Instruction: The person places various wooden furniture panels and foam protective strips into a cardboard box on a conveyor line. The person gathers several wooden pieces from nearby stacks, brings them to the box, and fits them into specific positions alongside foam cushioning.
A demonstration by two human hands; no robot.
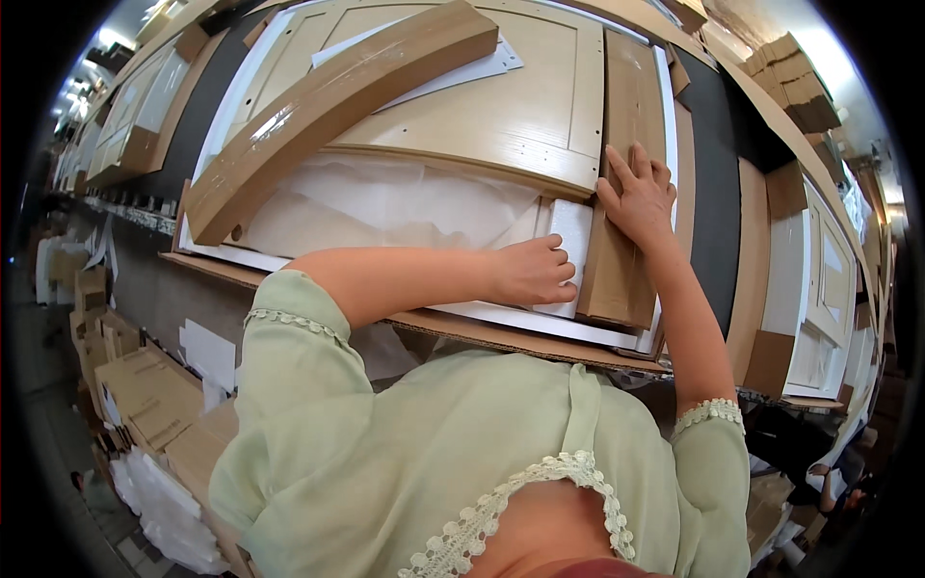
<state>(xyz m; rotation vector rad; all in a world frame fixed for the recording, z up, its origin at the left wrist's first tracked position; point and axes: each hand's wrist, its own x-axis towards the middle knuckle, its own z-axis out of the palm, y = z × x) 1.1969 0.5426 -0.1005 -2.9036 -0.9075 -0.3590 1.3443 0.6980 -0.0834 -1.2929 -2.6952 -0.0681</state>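
My right hand [638, 197] lies with fingers spread on a long brown cardboard box [631, 106] along the right side of an open carton. Beside that box is a white foam block [570, 223]. My left hand [535, 273] is closed over the foam block, its fingers curled; what they hold, if anything, is hidden. Left of it, thin white foam sheeting [385, 197] covers part of the carton's contents. Beyond lies a cream wooden panel [540, 82]. A second long cardboard box [337, 116] rests slantwise across the panel, over some white sheets [443, 85].
The carton's cardboard edge [501, 337] runs in front of my body. Similar packed cartons stand to the right [819, 270] and left [145, 116], across dark strips. Flat cardboard boxes [145, 385] and white plastic wrap [164, 501] lie at lower left. Stacked cardboard [790, 82] stands at far right.
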